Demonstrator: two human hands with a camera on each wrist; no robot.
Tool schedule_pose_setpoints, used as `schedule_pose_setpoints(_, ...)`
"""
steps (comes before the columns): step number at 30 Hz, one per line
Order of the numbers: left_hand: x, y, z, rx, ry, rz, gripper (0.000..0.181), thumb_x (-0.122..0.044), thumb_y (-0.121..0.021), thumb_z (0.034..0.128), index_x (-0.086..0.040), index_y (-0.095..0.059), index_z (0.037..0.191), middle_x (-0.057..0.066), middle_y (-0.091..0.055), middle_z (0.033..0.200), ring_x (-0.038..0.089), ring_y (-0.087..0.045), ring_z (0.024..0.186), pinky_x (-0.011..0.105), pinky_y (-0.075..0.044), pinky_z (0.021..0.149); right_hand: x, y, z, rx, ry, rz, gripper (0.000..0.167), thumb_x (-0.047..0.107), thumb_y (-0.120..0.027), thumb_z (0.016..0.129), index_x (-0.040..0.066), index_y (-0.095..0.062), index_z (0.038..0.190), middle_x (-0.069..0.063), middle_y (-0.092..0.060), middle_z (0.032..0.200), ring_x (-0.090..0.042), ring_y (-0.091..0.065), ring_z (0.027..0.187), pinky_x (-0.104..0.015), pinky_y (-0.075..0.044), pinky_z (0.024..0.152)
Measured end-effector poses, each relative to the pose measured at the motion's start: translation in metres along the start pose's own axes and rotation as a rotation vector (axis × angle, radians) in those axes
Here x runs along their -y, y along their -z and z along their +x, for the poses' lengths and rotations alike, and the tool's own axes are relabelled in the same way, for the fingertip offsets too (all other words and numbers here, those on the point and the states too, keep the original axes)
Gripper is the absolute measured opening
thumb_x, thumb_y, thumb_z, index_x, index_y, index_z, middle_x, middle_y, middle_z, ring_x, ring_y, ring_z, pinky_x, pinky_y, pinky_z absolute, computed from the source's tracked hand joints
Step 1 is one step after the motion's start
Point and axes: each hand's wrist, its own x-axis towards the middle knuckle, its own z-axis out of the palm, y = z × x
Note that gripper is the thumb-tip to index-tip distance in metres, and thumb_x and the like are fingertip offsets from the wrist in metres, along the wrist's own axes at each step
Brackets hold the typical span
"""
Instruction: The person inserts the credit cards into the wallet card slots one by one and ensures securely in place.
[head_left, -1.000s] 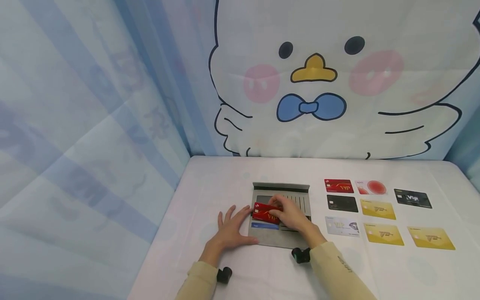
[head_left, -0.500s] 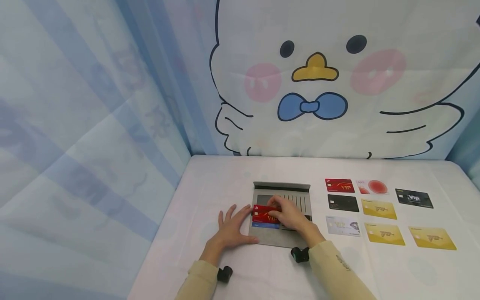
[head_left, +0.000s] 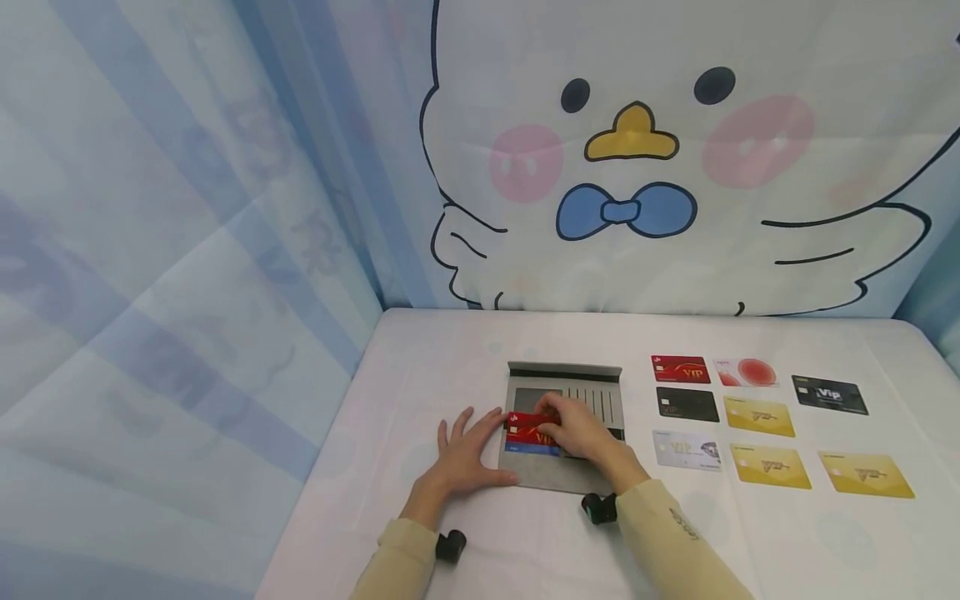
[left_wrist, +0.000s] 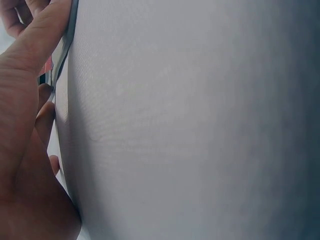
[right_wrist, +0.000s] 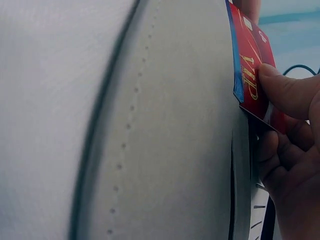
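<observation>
A grey card wallet (head_left: 561, 479) lies unfolded on the table. My right hand (head_left: 581, 429) pinches a red VIP card (head_left: 522, 427) between thumb and fingers over the wallet's left side. Just below the red card shows the strip of a blue card (head_left: 531, 448) in the wallet; in the right wrist view, the red card (right_wrist: 254, 75) stands against the blue card's edge (right_wrist: 237, 65). How deep the red card sits in a slot I cannot tell. My left hand (head_left: 465, 458) rests with spread fingers at the wallet's left edge, its thumb at the lower left corner.
Several cards lie on the table to the right: a red VIP card (head_left: 680, 369), a white-and-red card (head_left: 746, 372), black cards (head_left: 687, 404) (head_left: 829, 394), a silver card (head_left: 686, 451) and gold cards such as one (head_left: 866, 475) at far right. A printed curtain (head_left: 615, 275) stands behind.
The red card has moved down a little and levelled out, so less of the blue card shows. My left hand has stayed at the wallet's edge.
</observation>
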Motion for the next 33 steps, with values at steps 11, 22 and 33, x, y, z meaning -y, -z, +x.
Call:
schedule_pose_setpoints(11,-0.0002,0.0015,-0.0005,0.0,0.005,0.007,0.094,-0.057,-0.08,0.0767,-0.023,-0.041,0.156,-0.003,-0.033,0.162,0.033,-0.008,0.151,0.067,0.007,0.114,-0.0005,-0.0015,-0.0003,0.026,0.024,-0.031,0.017,0.006,-0.075,0.091,0.007,-0.068,0.106,-0.002,-0.067,0.095,-0.016,-0.062,0.086,-0.042,-0.056,0.084)
schedule_pose_setpoints(22,-0.0005,0.0008,-0.0019,-0.003,-0.01,-0.006,0.095,-0.054,-0.082,0.077,-0.021,-0.041,0.156,-0.001,-0.033,0.162,0.034,-0.009,0.151,0.067,0.007,0.114,-0.0055,0.0061,0.0047,0.098,0.036,-0.002,0.016,-0.001,-0.071,0.091,0.005,-0.07,0.106,-0.001,-0.066,0.093,-0.017,-0.061,0.086,-0.042,-0.055,0.086)
schedule_pose_setpoints(33,-0.0023,0.0022,-0.002,0.01,0.003,-0.005,0.095,-0.054,-0.082,0.0773,-0.021,-0.041,0.156,-0.001,-0.033,0.162,0.034,-0.009,0.151,0.066,0.007,0.114,-0.0071,0.0065,0.0042,0.1,-0.014,0.05,0.013,-0.001,-0.069,0.092,0.006,-0.07,0.104,0.0,-0.064,0.092,-0.017,-0.059,0.085,-0.04,-0.055,0.084)
